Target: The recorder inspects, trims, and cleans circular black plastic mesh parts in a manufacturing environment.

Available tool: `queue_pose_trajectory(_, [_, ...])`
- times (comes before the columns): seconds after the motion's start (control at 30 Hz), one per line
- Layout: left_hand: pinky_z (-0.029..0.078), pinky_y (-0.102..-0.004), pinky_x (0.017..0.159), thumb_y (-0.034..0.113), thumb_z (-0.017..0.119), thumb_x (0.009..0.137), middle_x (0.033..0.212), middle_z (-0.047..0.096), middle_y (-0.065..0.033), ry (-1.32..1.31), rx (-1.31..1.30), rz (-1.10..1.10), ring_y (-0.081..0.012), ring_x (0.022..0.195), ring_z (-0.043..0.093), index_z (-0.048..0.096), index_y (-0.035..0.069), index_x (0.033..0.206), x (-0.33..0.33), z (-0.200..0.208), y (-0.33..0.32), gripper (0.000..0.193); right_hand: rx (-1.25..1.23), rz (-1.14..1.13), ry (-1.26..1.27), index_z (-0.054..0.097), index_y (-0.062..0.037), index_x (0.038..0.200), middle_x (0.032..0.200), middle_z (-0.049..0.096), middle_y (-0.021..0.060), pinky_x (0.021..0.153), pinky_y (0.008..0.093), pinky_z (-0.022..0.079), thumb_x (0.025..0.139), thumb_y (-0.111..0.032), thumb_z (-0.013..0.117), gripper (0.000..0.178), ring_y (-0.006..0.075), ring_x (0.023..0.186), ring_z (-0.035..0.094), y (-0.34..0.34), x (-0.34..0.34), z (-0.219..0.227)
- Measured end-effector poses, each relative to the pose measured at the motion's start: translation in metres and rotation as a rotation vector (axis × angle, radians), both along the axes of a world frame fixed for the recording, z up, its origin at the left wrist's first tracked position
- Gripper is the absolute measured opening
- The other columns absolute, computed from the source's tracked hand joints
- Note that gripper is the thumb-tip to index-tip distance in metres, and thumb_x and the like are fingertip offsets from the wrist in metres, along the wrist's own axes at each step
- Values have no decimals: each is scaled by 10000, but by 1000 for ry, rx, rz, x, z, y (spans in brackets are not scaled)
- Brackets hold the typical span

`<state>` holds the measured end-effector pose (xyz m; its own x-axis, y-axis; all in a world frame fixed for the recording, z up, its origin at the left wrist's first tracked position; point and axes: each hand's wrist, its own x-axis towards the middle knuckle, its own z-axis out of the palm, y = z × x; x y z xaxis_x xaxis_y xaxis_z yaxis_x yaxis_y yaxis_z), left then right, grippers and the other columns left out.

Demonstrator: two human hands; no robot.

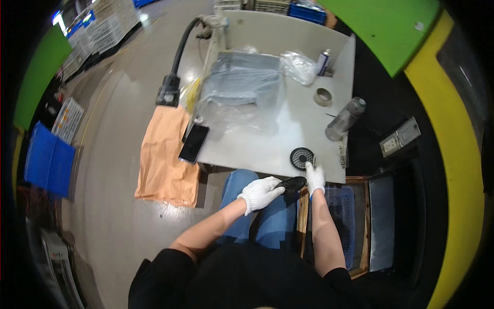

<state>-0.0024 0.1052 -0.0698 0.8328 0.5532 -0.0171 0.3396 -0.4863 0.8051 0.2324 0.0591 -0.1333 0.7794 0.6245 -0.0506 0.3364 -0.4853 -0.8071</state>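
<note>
Near worktop's point(303, 129) front edge, black piece point(294, 184) partly hidden by left hand point(261, 194); detail too dark to tell. At worktop's front, black disc point(301, 155) partly covered by right hand point(315, 177); fingers' grip unclear. On worktop, grey bundle point(242, 67) blurred under plastic film point(239, 117). Below worktop, blue basket point(341, 201) partly behind right forearm point(328, 232). Right of worktop, green panel point(391, 31) cut off by top edge. Far left beyond worktop, pale crates point(114, 27) blurred.

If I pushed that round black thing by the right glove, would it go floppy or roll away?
The round black disc is probably stiff, since its rim makes a neat circle. It looks flat, so a push would likely slide it, not tip it. On edge, that round outline might let it roll.
</note>
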Motion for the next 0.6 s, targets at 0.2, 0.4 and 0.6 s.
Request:
queue_pose_trajectory(0.2, [490,-393,839,286,553,926,1053,651,-185,4,-118,54,-348,964,630,622,27,1122,1,9,-2,333,9,-27,348,476,-20,1302,696,566,54,400,273,408,904,-426,628,588,120,454,490,-3,-16,19])
queue_pose_trajectory(0.4, [488,-362,909,197,522,951,1051,667,-166,-274,-221,183,-298,996,644,615,11,1138,9,17,-8,280,61,473,312,615,4,910,712,585,17,560,237,420,950,-256,599,264,86,623,549,-56,-85,85])
queue_pose_trajectory(0.6, [499,-249,829,178,517,993,921,667,-39,-486,-800,166,-85,887,611,669,15,1067,14,57,-46,235,573,232,830,613,-17,1006,929,637,51,696,272,491,937,-227,548,230,109,795,595,-91,-123,117])
